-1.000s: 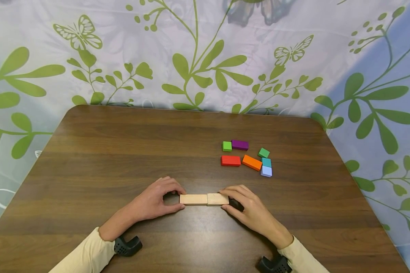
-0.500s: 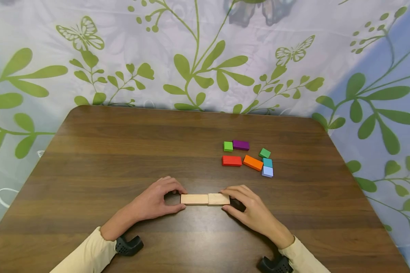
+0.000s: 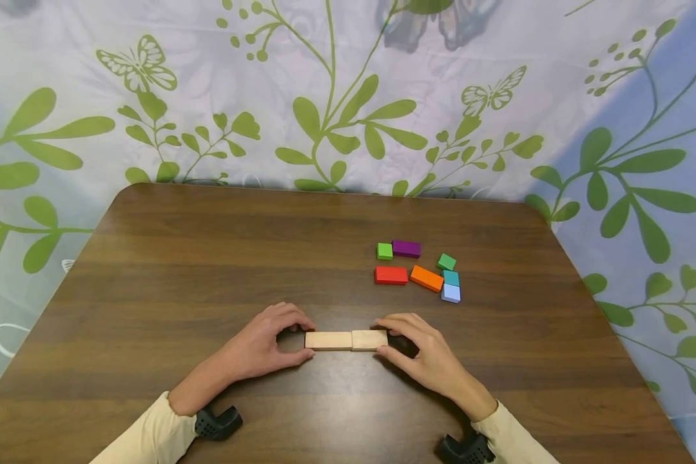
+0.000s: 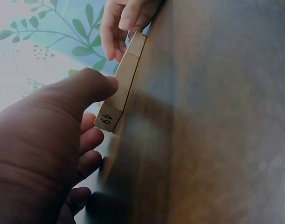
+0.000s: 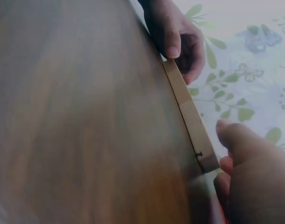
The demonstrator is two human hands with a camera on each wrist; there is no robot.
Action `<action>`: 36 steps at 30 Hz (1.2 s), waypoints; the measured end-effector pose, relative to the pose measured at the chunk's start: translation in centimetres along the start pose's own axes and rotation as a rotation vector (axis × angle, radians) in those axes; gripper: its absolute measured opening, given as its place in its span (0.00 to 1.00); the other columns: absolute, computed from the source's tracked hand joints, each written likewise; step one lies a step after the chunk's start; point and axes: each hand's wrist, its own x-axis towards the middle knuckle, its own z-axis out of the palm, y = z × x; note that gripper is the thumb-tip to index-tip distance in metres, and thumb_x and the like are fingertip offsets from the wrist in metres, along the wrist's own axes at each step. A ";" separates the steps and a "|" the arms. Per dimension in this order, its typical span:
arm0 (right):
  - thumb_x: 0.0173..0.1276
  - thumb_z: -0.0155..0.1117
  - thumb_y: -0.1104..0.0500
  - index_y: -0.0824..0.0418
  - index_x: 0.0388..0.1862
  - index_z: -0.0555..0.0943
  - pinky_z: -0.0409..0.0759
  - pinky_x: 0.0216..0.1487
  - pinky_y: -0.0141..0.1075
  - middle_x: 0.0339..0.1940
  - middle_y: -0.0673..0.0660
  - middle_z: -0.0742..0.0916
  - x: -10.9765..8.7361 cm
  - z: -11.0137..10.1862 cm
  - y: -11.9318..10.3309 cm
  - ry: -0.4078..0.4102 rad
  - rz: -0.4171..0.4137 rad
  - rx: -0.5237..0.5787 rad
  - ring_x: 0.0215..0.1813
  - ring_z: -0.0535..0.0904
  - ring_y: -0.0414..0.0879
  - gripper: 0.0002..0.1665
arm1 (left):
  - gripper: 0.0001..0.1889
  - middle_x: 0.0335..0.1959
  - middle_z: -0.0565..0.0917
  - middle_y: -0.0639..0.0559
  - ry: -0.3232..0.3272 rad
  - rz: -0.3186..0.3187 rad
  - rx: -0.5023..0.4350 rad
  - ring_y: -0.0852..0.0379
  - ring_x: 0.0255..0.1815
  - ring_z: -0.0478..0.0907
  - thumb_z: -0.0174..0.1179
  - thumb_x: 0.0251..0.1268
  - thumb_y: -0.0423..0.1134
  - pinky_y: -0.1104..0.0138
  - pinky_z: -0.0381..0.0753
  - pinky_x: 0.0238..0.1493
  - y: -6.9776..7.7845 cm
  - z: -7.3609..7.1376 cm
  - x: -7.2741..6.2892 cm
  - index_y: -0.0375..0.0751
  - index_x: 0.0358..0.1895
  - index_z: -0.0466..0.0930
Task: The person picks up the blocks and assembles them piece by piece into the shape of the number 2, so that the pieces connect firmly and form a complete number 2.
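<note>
Two plain wooden blocks lie end to end on the brown table (image 3: 209,270), the left block (image 3: 328,340) meeting the right block (image 3: 369,339). My left hand (image 3: 263,341) pinches the outer end of the left block, thumb on the near side and fingers on the far side. The number 49 shows on that end in the left wrist view. My right hand (image 3: 420,351) straddles the outer end of the right block with thumb and fingers spread. In the right wrist view a small gap shows between the thumb (image 5: 226,133) and the block.
Beyond the right hand lie a red block (image 3: 391,276), an orange block (image 3: 426,278), a purple block (image 3: 406,249) and several smaller green, teal and pale blue ones. A leaf-patterned cloth (image 3: 359,96) hangs behind the table's far edge.
The right hand's forefinger has lifted slightly off the far edge of the right block. The left hand and both wooden blocks stay where they were; the head view has shifted a little.
</note>
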 end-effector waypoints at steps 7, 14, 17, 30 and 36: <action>0.63 0.78 0.61 0.56 0.62 0.84 0.83 0.54 0.33 0.57 0.50 0.86 0.3 0.1 0.2 0.052 -0.013 0.043 0.49 0.86 0.43 0.27 | 0.17 0.49 0.83 0.63 0.015 0.008 -0.006 0.66 0.47 0.76 0.76 0.61 0.48 0.67 0.80 0.50 -0.1 0.0 -0.1 0.51 0.51 0.85; 0.64 0.77 0.64 0.59 0.62 0.84 0.80 0.56 0.28 0.57 0.53 0.87 0.6 -0.3 0.4 0.091 -0.018 0.049 0.48 0.86 0.44 0.27 | 0.18 0.49 0.83 0.63 0.024 0.004 -0.011 0.65 0.48 0.76 0.76 0.61 0.47 0.67 0.80 0.50 0.0 -0.2 -0.1 0.50 0.52 0.85; 0.63 0.77 0.65 0.60 0.62 0.84 0.79 0.57 0.26 0.56 0.53 0.87 0.8 -0.4 0.6 0.095 -0.022 0.039 0.49 0.86 0.45 0.27 | 0.18 0.49 0.83 0.63 0.025 0.001 -0.011 0.66 0.47 0.76 0.76 0.60 0.47 0.67 0.80 0.50 0.0 -0.1 -0.1 0.51 0.52 0.85; 0.63 0.78 0.63 0.61 0.61 0.84 0.83 0.55 0.32 0.56 0.55 0.87 2.2 -1.4 1.6 0.146 0.016 -0.021 0.49 0.87 0.49 0.27 | 0.17 0.46 0.83 0.65 0.083 0.017 0.010 0.67 0.44 0.75 0.76 0.60 0.47 0.67 0.78 0.48 -0.1 0.1 -0.7 0.54 0.50 0.85; 0.62 0.78 0.63 0.60 0.61 0.84 0.83 0.55 0.35 0.55 0.55 0.88 2.8 -1.7 2.4 0.178 0.014 -0.081 0.48 0.86 0.50 0.26 | 0.16 0.46 0.83 0.66 0.091 0.006 0.015 0.67 0.44 0.75 0.77 0.59 0.47 0.67 0.78 0.48 -0.1 0.2 -0.7 0.54 0.50 0.85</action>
